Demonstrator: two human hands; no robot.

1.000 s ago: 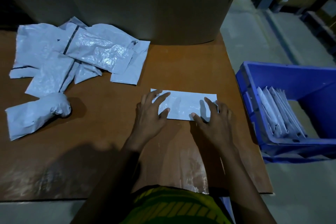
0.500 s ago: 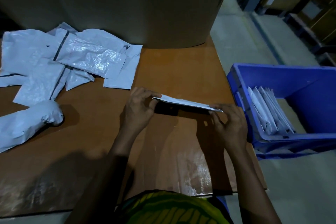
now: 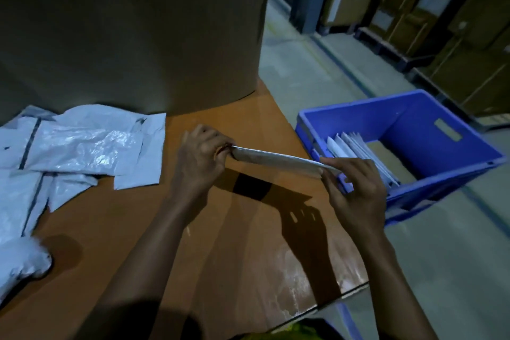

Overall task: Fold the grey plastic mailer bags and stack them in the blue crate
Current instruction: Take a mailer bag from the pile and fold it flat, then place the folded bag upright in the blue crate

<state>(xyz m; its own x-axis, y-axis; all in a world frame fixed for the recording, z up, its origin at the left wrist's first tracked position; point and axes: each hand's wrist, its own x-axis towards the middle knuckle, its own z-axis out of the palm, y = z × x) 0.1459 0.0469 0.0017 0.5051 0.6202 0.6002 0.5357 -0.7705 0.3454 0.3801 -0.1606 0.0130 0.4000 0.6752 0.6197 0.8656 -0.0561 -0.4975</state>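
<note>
While it looks flimsy, the folded mailer bag (image 3: 276,159) is held edge-on above the desk (image 3: 248,243), its right end just short of the blue crate (image 3: 358,116).
Next to the crate, where folded bags (image 3: 346,145) stand on edge, and the loose pile of unfolded bags (image 3: 88,143) on the desk's left, it is a slim grey strip. I'd judge it light, soft and slick. It bows slightly, so the short ends are the places to hold, and the left hand (image 3: 201,157) and right hand (image 3: 356,190) each pinch one.
</note>
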